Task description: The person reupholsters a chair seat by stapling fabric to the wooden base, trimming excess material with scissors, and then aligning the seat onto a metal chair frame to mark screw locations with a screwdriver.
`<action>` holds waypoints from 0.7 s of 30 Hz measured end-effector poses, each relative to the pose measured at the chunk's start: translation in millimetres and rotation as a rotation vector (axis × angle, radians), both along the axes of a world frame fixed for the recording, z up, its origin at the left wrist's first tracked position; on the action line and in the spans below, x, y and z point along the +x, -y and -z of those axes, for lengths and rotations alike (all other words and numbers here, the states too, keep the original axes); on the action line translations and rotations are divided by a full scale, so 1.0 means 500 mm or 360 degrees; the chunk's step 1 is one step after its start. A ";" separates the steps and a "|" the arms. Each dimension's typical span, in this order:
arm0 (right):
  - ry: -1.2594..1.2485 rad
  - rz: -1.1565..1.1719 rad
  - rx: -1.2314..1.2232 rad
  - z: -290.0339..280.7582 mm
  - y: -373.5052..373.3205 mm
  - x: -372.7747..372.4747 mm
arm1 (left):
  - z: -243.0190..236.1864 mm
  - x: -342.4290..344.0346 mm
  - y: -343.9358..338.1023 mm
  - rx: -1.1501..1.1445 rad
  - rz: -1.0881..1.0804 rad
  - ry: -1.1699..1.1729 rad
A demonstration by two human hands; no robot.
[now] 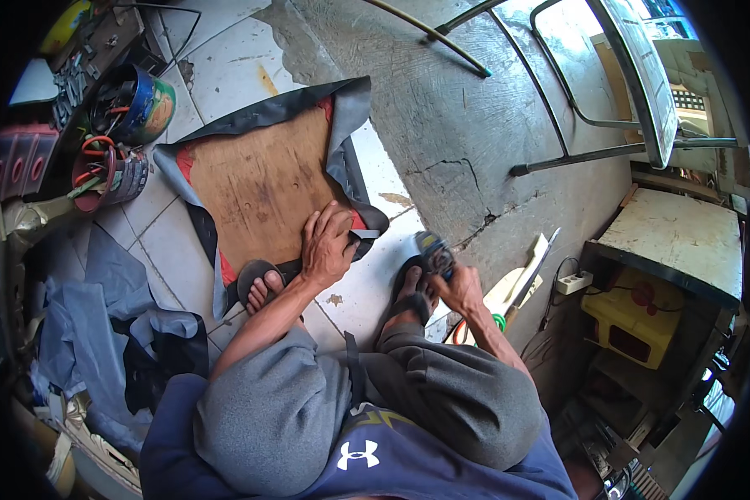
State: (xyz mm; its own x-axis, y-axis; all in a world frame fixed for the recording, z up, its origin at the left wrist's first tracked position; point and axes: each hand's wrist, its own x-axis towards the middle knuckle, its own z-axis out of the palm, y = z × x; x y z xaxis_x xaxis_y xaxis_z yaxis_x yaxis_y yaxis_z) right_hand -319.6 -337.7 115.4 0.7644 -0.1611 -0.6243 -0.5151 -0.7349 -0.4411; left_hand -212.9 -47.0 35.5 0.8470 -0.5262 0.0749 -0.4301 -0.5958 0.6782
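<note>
A brown board [258, 179] wrapped in grey and red sheet material [350, 108] lies on the tiled floor in front of me. My left hand [327, 244] presses flat on the board's near right corner, over the folded grey edge. My right hand [457, 287] grips a small blue and grey tool [433, 252] just above my right foot. Both feet in sandals rest on the floor; the left sandal [254, 282] stands on the sheet's near edge.
Tins of tools [133, 104] and cables [104, 171] stand at the far left. Grey cloth [100, 308] lies piled at left. A metal chair frame [575, 108] stands at upper right, a yellow box [633, 321] under a white table [675, 237] at right, scissors [529, 275] beside my right hand.
</note>
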 end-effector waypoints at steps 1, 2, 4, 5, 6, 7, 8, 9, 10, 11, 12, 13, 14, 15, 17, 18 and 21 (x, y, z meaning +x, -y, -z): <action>0.0060 -0.0268 0.0020 -0.028 -0.023 0.021 | 0.000 0.006 -0.003 -0.0012 -0.0012 0.0011; 0.0100 -0.0528 0.0033 -0.059 -0.051 0.032 | -0.002 0.006 -0.002 -0.0030 -0.0015 0.0004; 0.0133 -0.0712 0.0050 -0.062 -0.086 0.050 | -0.005 0.011 -0.002 -0.0019 0.0030 -0.0048; 0.0154 -0.0806 0.0059 -0.061 -0.096 0.061 | -0.004 0.012 0.000 -0.0022 0.0037 -0.0054; 0.0122 -0.0826 0.0041 -0.062 -0.103 0.069 | -0.003 0.011 0.000 -0.0024 0.0045 -0.0060; 0.0090 -0.0852 0.0005 -0.066 -0.102 0.082 | -0.004 0.012 0.002 -0.0022 0.0056 -0.0090; 0.0058 -0.0878 -0.0032 -0.069 -0.102 0.090 | -0.005 0.011 0.001 -0.0024 0.0052 -0.0092; 0.0104 -0.0889 -0.0013 -0.061 -0.100 0.085 | -0.006 0.011 0.000 -0.0026 0.0049 -0.0093; 0.0074 -0.0934 -0.0029 -0.069 -0.108 0.094 | -0.006 0.008 -0.005 -0.0019 0.0039 -0.0101; 0.0044 -0.0979 -0.0044 -0.078 -0.117 0.103 | -0.004 0.009 -0.007 -0.0021 0.0036 -0.0092; 0.0015 -0.1023 -0.0059 -0.087 -0.125 0.114 | -0.001 0.011 -0.006 -0.0022 0.0032 -0.0084; -0.0008 -0.1055 -0.0060 -0.090 -0.131 0.122 | 0.001 0.011 -0.007 -0.0026 0.0040 -0.0077; 0.0010 -0.1081 -0.0078 -0.080 -0.132 0.123 | 0.001 0.010 -0.007 -0.0029 0.0043 -0.0073; 0.0028 -0.1107 -0.0096 -0.064 -0.131 0.120 | 0.002 0.008 -0.007 -0.0032 0.0046 -0.0069; 0.0042 -0.1099 -0.0093 -0.059 -0.125 0.123 | 0.002 0.008 -0.004 -0.0041 0.0041 -0.0072; 0.0020 -0.1093 -0.0108 -0.056 -0.127 0.123 | 0.003 0.009 -0.005 -0.0039 0.0041 -0.0066; -0.0046 -0.1082 -0.0144 -0.052 -0.126 0.122 | 0.003 0.009 -0.005 -0.0036 0.0036 -0.0051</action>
